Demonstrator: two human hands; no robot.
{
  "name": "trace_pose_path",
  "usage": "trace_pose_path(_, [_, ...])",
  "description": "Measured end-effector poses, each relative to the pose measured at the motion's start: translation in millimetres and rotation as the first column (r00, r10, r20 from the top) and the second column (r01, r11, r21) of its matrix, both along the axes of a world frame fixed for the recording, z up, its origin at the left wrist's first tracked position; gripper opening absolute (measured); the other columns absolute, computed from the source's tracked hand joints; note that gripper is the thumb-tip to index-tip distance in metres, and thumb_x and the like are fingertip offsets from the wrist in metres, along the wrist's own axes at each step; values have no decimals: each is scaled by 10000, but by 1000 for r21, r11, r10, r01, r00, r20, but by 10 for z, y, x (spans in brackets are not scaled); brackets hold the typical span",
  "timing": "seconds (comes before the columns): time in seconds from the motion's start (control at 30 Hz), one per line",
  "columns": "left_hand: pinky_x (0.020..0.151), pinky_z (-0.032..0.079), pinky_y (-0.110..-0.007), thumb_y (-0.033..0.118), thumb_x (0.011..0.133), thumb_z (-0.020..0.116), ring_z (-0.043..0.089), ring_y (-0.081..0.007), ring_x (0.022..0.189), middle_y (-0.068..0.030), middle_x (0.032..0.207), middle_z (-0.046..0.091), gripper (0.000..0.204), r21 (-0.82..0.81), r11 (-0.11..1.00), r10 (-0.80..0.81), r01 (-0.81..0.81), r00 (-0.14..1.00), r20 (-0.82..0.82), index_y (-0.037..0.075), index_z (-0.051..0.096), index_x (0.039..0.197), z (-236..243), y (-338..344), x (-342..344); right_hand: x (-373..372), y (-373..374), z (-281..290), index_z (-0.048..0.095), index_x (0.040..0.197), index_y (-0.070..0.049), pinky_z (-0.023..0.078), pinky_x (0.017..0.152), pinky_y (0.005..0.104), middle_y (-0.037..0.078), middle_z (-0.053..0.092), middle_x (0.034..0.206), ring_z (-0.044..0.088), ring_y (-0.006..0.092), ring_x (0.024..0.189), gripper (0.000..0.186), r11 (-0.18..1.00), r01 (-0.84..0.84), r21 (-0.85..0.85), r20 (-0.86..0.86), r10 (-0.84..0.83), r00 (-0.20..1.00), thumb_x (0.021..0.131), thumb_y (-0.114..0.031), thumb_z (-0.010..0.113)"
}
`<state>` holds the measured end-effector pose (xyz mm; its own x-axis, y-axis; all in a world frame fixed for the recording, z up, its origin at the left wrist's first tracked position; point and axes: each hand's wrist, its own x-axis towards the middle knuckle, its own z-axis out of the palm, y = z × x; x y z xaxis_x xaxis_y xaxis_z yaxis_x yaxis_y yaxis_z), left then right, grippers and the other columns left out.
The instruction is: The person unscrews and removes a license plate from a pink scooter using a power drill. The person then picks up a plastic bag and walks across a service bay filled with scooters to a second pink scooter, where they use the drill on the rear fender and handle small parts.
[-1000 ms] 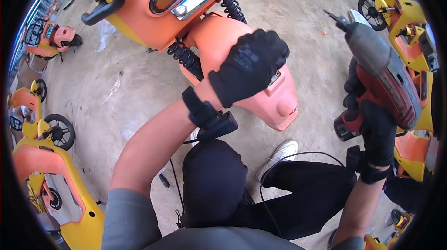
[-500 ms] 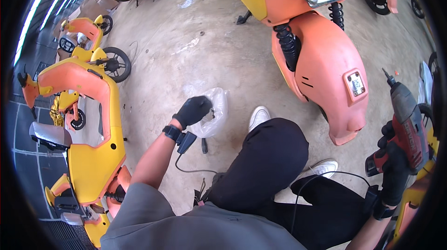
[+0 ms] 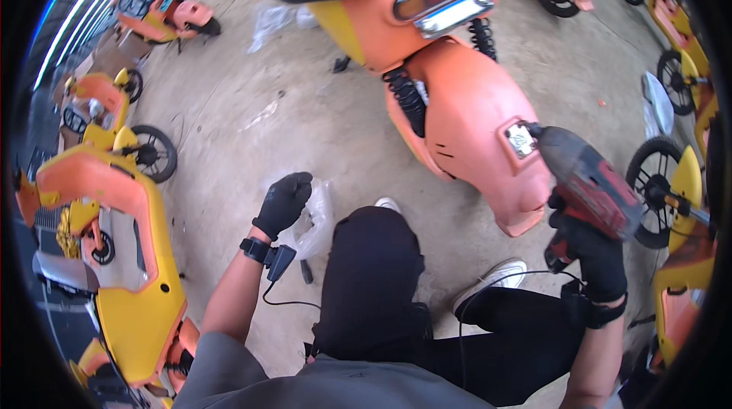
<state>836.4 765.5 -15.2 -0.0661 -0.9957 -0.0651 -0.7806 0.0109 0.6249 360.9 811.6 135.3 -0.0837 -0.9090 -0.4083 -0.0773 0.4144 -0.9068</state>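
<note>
My right hand [image 3: 593,256], in a black glove, grips a red and grey cordless impact driver [image 3: 591,180]. The driver's nose points left and meets, or nearly meets, the right edge of a small metal plate [image 3: 521,140] on the pink rear mudguard [image 3: 476,104] of a scooter; the exact bit tip is hard to make out. My left hand [image 3: 284,202], also gloved in black, is closed above a clear plastic bag [image 3: 319,218] on the floor. Whatever its curled fingers hold, if anything, is hidden.
Below the bag lies a dark handle-like tool [image 3: 306,272]. A yellow and pink scooter [image 3: 133,279] stands close on my left, and more stand at right, including a black wheel [image 3: 657,192]. Cables run from my wrists. Crumpled plastic [image 3: 271,26] lies farther off.
The driver has swung left and tilted down from upright to the mudguard plate. My left hand has lifted slightly off the bag, its fingers curled. The whole view has shifted.
</note>
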Motion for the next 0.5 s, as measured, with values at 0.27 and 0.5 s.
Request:
trace_pose_path(0.27, [752, 490, -307, 81, 847, 585, 621, -227, 842, -132, 953, 639, 205, -381, 831, -416, 405, 908, 58, 11, 604, 1038, 781, -949, -1383, -82, -63, -219, 607, 1020, -47, 465, 670, 240, 7, 623, 896, 573, 86, 806, 311, 994, -23, -106, 81, 32, 996, 720, 10, 668])
trace_pose_path(0.5, [718, 479, -265, 125, 865, 564, 585, -114, 796, -61, 905, 632, 229, -148, 880, -473, 451, 813, -339, 2, 596, 1056, 1186, -1227, -2360, -167, -83, -312, 606, 1005, -48, 442, 564, 220, -3, 613, 872, 556, 63, 678, 288, 988, -42, -146, 102, 57, 993, 728, 5, 664])
